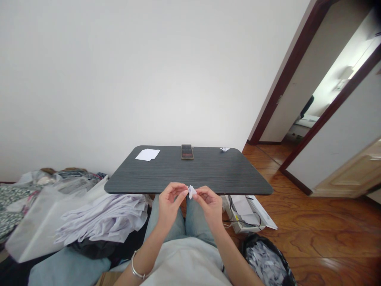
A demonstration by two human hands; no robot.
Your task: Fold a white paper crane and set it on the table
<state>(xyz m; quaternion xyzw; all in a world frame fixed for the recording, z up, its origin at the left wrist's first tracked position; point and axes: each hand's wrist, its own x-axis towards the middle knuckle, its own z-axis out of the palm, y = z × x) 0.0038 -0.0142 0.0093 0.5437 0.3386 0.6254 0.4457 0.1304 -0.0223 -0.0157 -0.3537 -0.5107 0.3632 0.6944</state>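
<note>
My left hand (pixel 169 202) and my right hand (pixel 210 202) are raised together at the near edge of a dark wood-grain table (pixel 190 174), above my lap. Both pinch a small folded piece of white paper (pixel 191 191) between fingertips. My left wrist wears a silver bangle. On the far side of the table lie a small stack of white paper sheets (pixel 147 154), a phone (pixel 187 151) and a small folded white paper figure (pixel 224 149).
A heap of white cloth and plastic bags (pixel 98 216) lies to the left of my legs. A black bag of paper scraps (pixel 266 260) sits on the wooden floor at right, behind it papers with cables (pixel 248 214). An open doorway (pixel 321 107) is at right.
</note>
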